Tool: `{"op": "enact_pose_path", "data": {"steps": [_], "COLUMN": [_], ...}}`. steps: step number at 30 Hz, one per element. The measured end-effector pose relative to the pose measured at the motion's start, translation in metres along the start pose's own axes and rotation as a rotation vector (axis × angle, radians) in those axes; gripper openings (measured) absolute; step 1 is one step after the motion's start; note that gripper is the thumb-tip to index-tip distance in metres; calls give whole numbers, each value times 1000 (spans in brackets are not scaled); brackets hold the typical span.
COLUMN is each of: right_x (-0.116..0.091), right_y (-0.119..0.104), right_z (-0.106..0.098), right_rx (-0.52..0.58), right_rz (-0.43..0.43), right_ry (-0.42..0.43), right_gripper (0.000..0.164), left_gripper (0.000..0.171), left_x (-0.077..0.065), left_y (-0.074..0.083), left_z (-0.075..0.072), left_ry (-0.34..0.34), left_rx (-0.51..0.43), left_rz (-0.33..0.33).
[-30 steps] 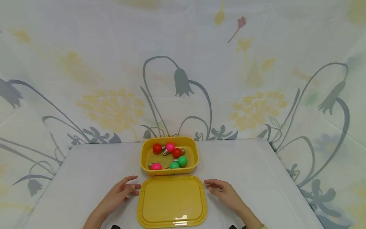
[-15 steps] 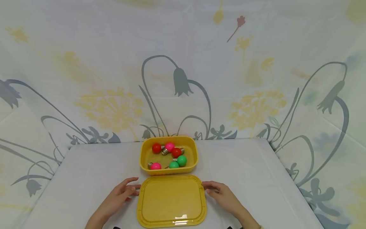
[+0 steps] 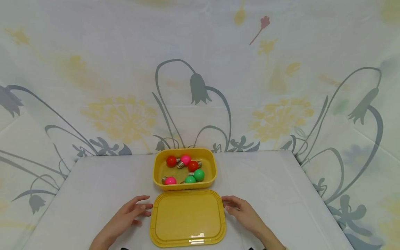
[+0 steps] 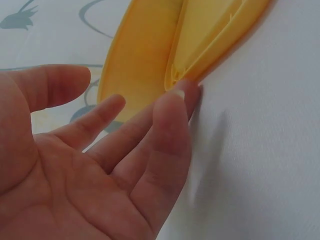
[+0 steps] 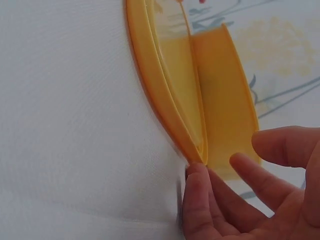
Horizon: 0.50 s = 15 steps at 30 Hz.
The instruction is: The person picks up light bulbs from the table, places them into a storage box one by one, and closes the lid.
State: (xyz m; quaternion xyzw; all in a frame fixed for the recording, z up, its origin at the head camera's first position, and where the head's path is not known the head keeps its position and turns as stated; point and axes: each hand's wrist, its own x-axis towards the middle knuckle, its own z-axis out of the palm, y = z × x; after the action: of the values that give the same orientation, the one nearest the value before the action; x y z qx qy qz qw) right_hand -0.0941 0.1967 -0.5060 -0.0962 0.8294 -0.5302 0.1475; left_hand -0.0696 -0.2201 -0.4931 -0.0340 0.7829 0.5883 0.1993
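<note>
A flat yellow lid (image 3: 188,218) lies on the white cloth between my two hands. Behind it stands a yellow plastic box (image 3: 185,186) holding several coloured light bulbs: red (image 3: 171,161), pink (image 3: 185,159) and green (image 3: 199,174), with silvery screw bases. My left hand (image 3: 127,216) is at the lid's left edge, fingers loosely spread, fingertips right at the rim. On the opposite side my right hand (image 3: 245,214) has its fingertips at the lid's right rim. Both wrist views show relaxed fingers and nothing in either palm; the lid's corner (image 4: 181,75) is beside the left fingertips.
White cloth (image 3: 265,187) covers the table. Behind the box rises a white curtain (image 3: 200,114) with grey and yellow flower prints, and it also runs along both sides.
The right hand has come slightly left to the lid's rim. My left hand has shifted only a little beside the lid. Box, bulbs and lid stay in place.
</note>
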Motion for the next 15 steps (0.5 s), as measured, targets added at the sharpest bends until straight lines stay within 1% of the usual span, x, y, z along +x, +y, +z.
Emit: {"op": "enact_pose_path", "data": {"steps": [3,5,10,15], "right_x": [-1,-2,-5,-6], "right_y": [-1,-3,-5,-5], "right_z": [1,2,4,5], "right_rx": [-31,-41,-32,10], "right_rz": [17,26,39,37], "right_ry": [35,48,26,9], "right_gripper": [34,32,33,35], "left_gripper": [53,54,57,58], "left_x": [-2,-4,-5,-6], "left_y": [0,-1,-2,-1], "left_z": [-3,-4,-6,-6], "left_ry": [-38,-63,-98,-104], "left_rx": [-27,-41,-74,-85], "left_rz": [-15,-12,-5,-12]}}
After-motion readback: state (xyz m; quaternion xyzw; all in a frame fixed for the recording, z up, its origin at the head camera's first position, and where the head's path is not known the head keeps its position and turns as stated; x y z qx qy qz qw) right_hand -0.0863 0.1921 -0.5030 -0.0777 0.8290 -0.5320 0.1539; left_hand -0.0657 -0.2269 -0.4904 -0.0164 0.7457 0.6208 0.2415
